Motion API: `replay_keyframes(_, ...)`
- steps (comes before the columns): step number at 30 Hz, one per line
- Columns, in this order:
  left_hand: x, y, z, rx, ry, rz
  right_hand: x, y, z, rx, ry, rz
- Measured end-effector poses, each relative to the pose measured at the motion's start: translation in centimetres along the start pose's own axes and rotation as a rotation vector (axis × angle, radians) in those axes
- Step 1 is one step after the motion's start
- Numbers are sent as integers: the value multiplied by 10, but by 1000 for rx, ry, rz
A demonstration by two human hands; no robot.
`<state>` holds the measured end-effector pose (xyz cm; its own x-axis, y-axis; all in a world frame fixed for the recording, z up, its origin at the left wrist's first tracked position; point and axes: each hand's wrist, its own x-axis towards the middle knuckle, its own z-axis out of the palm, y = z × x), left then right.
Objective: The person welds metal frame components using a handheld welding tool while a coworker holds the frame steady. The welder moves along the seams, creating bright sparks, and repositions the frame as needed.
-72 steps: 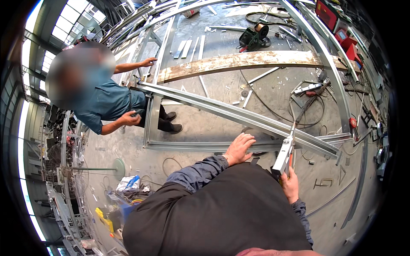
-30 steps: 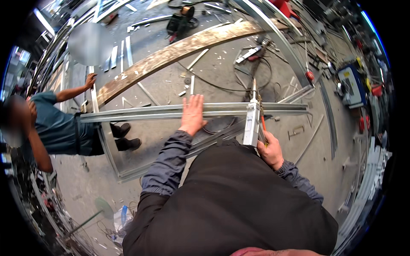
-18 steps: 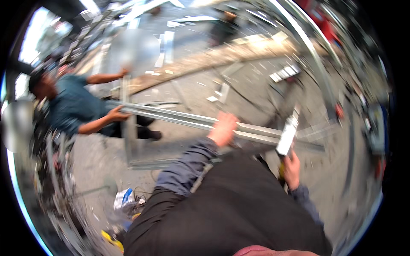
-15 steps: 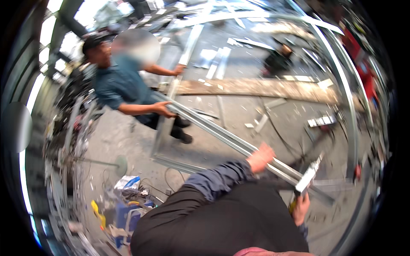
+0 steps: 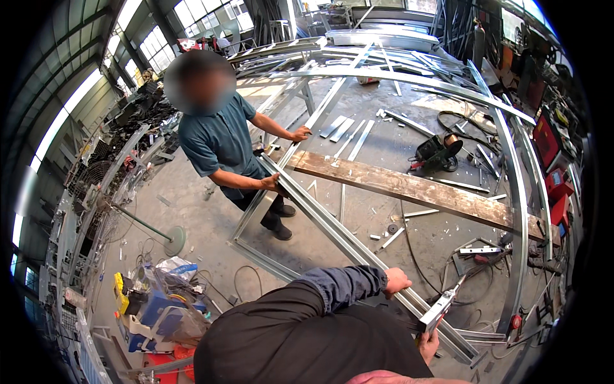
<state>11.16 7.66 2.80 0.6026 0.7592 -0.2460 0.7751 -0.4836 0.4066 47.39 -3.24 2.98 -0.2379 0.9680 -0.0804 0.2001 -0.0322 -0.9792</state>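
Observation:
A long galvanized metal rail (image 5: 339,227) slants across in front of me, its near end at lower right. My left hand (image 5: 398,281) is closed around the rail, with a bit of its length beyond my fingers. My right hand (image 5: 428,345) grips a silver, boxy tool with a narrow tip (image 5: 437,312), held over the rail near its end. Its exact kind is unclear, and its handle is mostly hidden. The rail's far end is held by a co-worker's hand (image 5: 271,183); the co-worker's other hand (image 5: 300,133) rests on another metal bar of the frame.
A wooden plank (image 5: 396,185) lies across the frame. Beyond it sits a dark green machine with a spool (image 5: 436,152). Hoses and metal offcuts litter the floor. A blue toolbox (image 5: 153,313) stands at lower left, and red machines (image 5: 558,182) at right.
The view has tilted up and steadied, showing more of the workshop. The silver tool has come closer to my left hand along the rail. Both my hands keep their grip.

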Motion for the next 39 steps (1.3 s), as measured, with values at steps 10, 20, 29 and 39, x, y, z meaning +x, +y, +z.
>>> replay_keyframes(10,29,-7,-45,-91,-273,-62,-26,-49,-10,-13,123,8)
replay_keyframes(20,4,-8,-28,-98,-292,10,-56,-86,8,65,160,97)
replay_keyframes(29,2,-4,-25,-127,-529,92,-58,-94,30,-52,314,120)
replay_keyframes(39,35,-41,-15,-436,-615,-49,-57,-131,36,-211,229,218)
